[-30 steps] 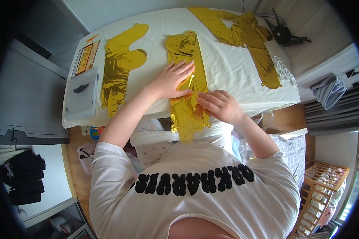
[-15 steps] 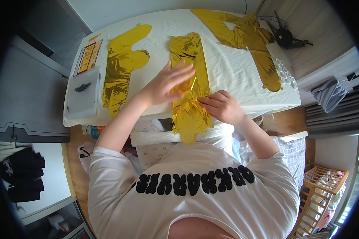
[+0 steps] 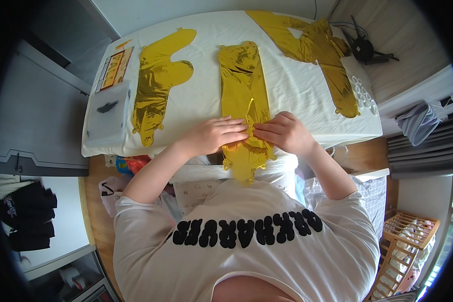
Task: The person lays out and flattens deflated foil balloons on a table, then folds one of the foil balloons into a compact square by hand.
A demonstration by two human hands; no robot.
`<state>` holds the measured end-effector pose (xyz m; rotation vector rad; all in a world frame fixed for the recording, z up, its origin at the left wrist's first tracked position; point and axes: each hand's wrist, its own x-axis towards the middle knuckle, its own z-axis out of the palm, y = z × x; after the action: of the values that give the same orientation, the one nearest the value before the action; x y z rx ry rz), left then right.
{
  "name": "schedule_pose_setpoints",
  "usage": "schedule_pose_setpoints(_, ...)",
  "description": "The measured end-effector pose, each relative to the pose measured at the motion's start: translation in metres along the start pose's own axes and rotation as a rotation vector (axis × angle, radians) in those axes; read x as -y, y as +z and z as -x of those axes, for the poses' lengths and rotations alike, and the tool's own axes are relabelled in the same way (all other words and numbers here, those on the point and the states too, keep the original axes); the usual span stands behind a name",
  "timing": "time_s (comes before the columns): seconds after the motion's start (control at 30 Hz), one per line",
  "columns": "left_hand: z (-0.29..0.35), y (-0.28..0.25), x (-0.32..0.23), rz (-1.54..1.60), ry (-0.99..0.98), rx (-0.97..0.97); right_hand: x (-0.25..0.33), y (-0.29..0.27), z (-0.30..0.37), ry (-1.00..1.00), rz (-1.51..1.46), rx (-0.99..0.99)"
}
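A flat gold foil balloon, shaped like a long bar, lies lengthwise in front of me. Its tabbed near end hangs over the table edge towards my shirt. My left hand has its fingers together on the balloon's left side, the tips gathered at a crease near the middle; its thumb is hidden. From the right, my right hand pinches the foil just beside those tips. A small gap separates the hands, and the foil puckers between them.
A white-covered table carries another gold foil balloon on the left and a third one at far right. Nearby are a clear plastic box, a printed card, white rings and a black stand.
My left hand has come down from above the balloon, its spread fingers closing on the foil next to my right hand. The right hand keeps its pinch on the foil.
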<state>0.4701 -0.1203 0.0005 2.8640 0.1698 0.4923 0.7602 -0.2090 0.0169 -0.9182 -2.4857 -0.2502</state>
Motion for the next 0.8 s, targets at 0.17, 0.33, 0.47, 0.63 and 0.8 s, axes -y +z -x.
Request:
schedule_pose_setpoints(0.17, 0.0, 0.0, -0.004, 0.07, -0.047, -0.07, -0.001, 0.001, 0.0, 0.029, -0.014, 0.001)
schedule_pose_setpoints(0.33, -0.006, -0.004, -0.01, 0.023, -0.141, -0.109, -0.005, -0.001, -0.001, 0.049, -0.061, 0.018)
schedule_pose_setpoints(0.47, -0.006, -0.001, -0.009, 0.066, -0.231, -0.034, -0.007, -0.002, -0.002, 0.051, -0.078, 0.015)
schedule_pose_setpoints(0.63, -0.008, -0.003, -0.01, 0.063, -0.243, 0.019, -0.011, -0.002, -0.004, 0.049, -0.098, -0.002)
schedule_pose_setpoints(0.8, -0.01, -0.006, -0.012, 0.171, -0.273, -0.046, -0.014, -0.001, -0.003, 0.094, -0.171, 0.047)
